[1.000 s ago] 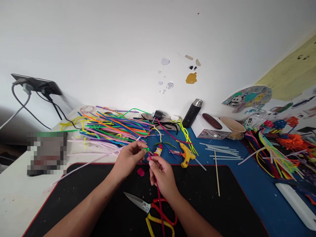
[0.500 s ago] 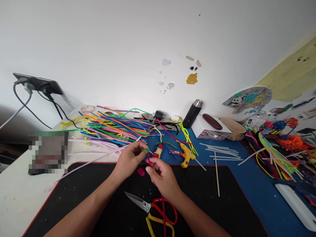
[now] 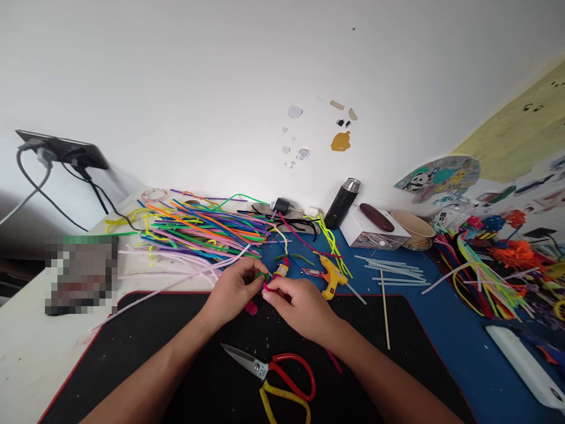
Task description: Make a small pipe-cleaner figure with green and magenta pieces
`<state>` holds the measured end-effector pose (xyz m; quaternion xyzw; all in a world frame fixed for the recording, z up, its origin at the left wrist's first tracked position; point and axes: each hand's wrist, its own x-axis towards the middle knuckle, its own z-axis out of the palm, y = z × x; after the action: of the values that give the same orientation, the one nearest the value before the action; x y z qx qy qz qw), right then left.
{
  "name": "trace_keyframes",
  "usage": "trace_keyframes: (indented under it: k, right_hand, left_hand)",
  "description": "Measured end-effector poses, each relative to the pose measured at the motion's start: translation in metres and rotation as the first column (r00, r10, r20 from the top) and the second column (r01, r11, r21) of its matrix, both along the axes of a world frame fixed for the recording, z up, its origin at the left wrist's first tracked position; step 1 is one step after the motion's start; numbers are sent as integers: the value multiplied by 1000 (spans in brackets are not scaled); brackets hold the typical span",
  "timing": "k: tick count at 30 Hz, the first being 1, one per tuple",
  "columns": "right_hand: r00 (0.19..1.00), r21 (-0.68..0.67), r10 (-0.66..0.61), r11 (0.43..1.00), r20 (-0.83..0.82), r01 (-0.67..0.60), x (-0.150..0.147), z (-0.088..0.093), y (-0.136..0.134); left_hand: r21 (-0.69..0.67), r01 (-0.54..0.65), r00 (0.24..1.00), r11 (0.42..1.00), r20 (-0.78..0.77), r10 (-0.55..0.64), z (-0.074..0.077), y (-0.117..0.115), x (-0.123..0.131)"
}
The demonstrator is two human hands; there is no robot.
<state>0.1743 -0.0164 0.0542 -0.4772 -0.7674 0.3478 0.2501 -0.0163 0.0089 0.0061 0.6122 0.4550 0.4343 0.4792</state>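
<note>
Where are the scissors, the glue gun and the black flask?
scissors (image 3: 265, 370): head view, at the pivot.
glue gun (image 3: 331, 276): head view, yellow body.
black flask (image 3: 342, 206): head view, middle of its body.

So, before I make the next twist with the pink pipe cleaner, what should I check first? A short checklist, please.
1. Left hand pinches the green piece: ok.
2. Right hand pinches the pink pipe cleaner close beside the green piece: ok.
3. Tightness of the wrap: cannot tell, the fingers hide it.
4. The pink tail lies on the black mat, apart from the scissors: ok.
5. Scissors blades shut, lying between the forearms: ok.
6. Glue gun lies just beyond the right hand; hot or cold: cannot tell.
</note>
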Motion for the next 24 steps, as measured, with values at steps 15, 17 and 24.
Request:
trace_keyframes:
  k: [15, 17, 24]
  right_hand:
    - [994, 78, -106, 992, 32, 104, 15, -1, 32]
    - [992, 47, -127, 991, 11, 126, 15, -7, 34]
    - [977, -117, -172, 981, -126, 158, 12, -27, 37]
  left_hand:
    - [-292, 219, 966, 931, 202, -164, 4, -1, 1]
    - [-312, 228, 960, 922, 228, -160, 4, -1, 2]
    - [-337, 206, 949, 919, 298, -103, 8, -1, 2]
